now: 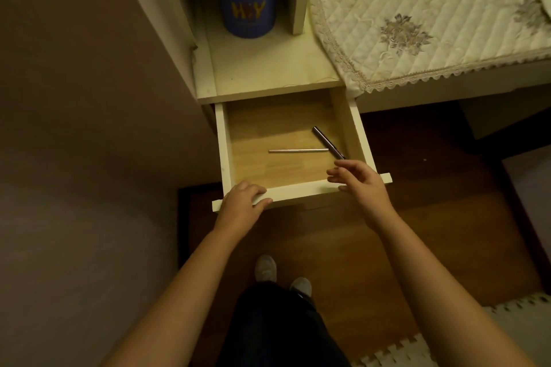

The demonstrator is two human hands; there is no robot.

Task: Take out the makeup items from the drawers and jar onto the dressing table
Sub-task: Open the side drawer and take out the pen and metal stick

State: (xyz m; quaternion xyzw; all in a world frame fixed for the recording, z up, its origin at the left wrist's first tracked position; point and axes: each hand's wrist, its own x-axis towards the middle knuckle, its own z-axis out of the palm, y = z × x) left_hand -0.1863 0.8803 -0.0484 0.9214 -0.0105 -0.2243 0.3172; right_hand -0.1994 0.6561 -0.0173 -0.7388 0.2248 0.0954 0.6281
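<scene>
A white drawer with a wooden floor stands pulled out below a shelf. Inside lie a thin pinkish pencil and a dark pen-like makeup stick that slants toward the front right corner. My left hand grips the drawer's front edge at its left end. My right hand hovers over the front right corner with fingers apart, just short of the dark stick's near end, holding nothing. A blue jar with yellow letters stands in the shelf niche above the drawer.
The dressing table to the right is covered by a quilted cream cloth with lace trim. A wall closes the left side. Wooden floor, my shoes and foam mats lie below.
</scene>
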